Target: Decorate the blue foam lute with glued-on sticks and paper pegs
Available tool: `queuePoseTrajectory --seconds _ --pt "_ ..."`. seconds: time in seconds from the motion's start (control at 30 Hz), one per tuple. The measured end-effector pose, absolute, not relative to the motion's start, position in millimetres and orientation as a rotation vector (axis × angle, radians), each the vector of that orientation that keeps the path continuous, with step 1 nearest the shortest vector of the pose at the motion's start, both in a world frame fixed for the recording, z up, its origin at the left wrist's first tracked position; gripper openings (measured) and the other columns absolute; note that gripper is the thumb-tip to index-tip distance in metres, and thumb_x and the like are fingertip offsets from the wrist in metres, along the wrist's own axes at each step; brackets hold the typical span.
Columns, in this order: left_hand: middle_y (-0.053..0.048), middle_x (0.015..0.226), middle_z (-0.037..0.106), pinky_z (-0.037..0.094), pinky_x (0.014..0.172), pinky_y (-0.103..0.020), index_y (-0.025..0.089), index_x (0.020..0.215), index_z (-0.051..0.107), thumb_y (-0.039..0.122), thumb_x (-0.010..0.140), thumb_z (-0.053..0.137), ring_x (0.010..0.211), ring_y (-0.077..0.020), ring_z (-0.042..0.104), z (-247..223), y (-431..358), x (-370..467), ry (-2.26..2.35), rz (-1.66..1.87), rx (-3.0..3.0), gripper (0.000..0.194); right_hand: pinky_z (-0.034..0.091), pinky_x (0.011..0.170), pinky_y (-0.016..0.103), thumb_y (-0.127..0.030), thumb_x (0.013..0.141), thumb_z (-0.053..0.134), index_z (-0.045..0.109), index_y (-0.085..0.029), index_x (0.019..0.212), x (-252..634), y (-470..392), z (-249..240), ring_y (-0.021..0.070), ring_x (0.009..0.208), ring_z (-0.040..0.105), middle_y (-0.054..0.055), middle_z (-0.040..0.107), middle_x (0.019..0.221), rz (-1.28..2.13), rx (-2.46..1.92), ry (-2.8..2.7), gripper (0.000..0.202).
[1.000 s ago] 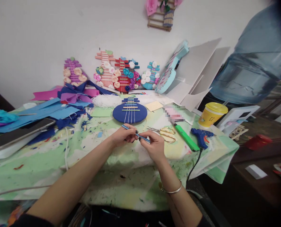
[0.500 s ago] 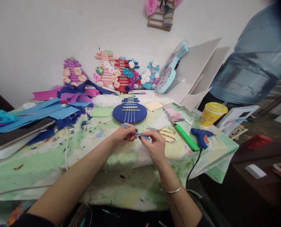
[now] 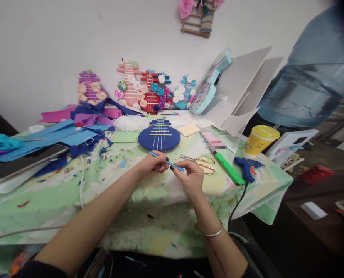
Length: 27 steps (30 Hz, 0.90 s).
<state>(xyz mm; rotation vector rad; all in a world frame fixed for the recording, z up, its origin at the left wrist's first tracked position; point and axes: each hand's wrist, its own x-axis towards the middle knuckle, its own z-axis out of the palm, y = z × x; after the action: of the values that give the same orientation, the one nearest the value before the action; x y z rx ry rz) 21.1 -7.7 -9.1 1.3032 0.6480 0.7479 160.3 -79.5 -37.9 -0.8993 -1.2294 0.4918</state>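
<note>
Between my two hands is a thin blue stick (image 3: 172, 165), tilted down to the right. My left hand (image 3: 154, 163) pinches it near its upper left end. The fingertips of my right hand (image 3: 190, 175) are closed round its lower right end. Just beyond my hands lies a dark blue craft lute (image 3: 159, 139) with white strings and several coloured crossbars. Gold-handled scissors (image 3: 206, 165) rest to the right of the lute, behind my right hand.
A green box cutter (image 3: 229, 168) and a blue glue gun (image 3: 248, 168) with a black cord lie on the right, near a yellow cup (image 3: 260, 139). Blue paper sheets (image 3: 49, 136) and a phone (image 3: 27, 162) are at left. Several decorated lutes (image 3: 151, 90) lean on the wall.
Almost nothing differs. Both hands keep the blue stick in nearly the same place, and the whole view has shifted very slightly.
</note>
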Motion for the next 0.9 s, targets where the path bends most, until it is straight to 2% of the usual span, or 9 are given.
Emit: queuePoseTrajectory --seconds 0.3,0.57,0.67,0.77,0.9 --pt "0.0 0.042 0.056 0.026 0.032 -0.016 0.011 0.051 0.057 0.024 0.062 0.058 0.029 -0.0028 0.035 -13.5 -4.3 19.6 0.648 0.718 1.267 0.017 0.045 0.06 0.027 -0.013 0.064 0.069 0.067 -0.017 0.066 160.6 -80.5 -38.5 0.0132 0.059 0.055 0.0 0.063 0.061 0.501 -0.946 -1.215 0.005" --pt "-0.001 0.045 0.056 0.022 0.032 -0.017 0.01 0.052 0.058 0.025 0.063 0.058 0.033 -0.0038 0.039 -10.9 -4.2 21.1 0.669 0.77 1.304 0.019 0.047 0.063 0.029 -0.025 0.065 0.071 0.067 -0.018 0.072 161.5 -81.2 -37.3 0.0163 0.068 0.06 0.003 0.066 0.07 0.545 -0.953 -1.164 0.011" --pt "0.001 0.043 0.053 0.023 0.034 -0.017 0.011 0.05 0.055 0.025 0.063 0.058 0.034 -0.0037 0.038 -7.9 -6.3 21.7 0.669 0.8 1.31 0.02 0.045 0.057 0.026 -0.03 0.071 0.066 0.068 -0.017 0.08 163.6 -79.8 -36.1 0.0143 0.062 0.058 0.004 0.068 0.072 0.725 -0.911 -1.183 0.016" --pt "0.002 0.041 0.051 0.023 0.035 -0.018 0.012 0.049 0.054 0.023 0.063 0.058 0.033 -0.0025 0.032 -8.6 -6.5 21.4 0.667 0.798 1.35 0.019 0.034 0.041 0.022 -0.037 0.081 0.049 0.069 -0.013 0.074 167.1 -75.8 -34.0 0.0091 0.041 0.047 0.005 0.063 0.055 1.065 -0.891 -1.163 0.032" --pt "0.003 0.041 0.048 0.022 0.037 -0.018 0.011 0.053 0.056 0.026 0.066 0.06 0.034 -0.0026 0.031 -11.5 -4.8 20.1 0.658 0.714 1.432 0.02 0.023 0.036 0.019 -0.033 0.077 0.052 0.068 -0.011 0.065 172.4 -71.8 -29.2 0.0057 0.033 0.037 0.002 0.056 0.042 1.336 -0.919 -1.18 0.03"
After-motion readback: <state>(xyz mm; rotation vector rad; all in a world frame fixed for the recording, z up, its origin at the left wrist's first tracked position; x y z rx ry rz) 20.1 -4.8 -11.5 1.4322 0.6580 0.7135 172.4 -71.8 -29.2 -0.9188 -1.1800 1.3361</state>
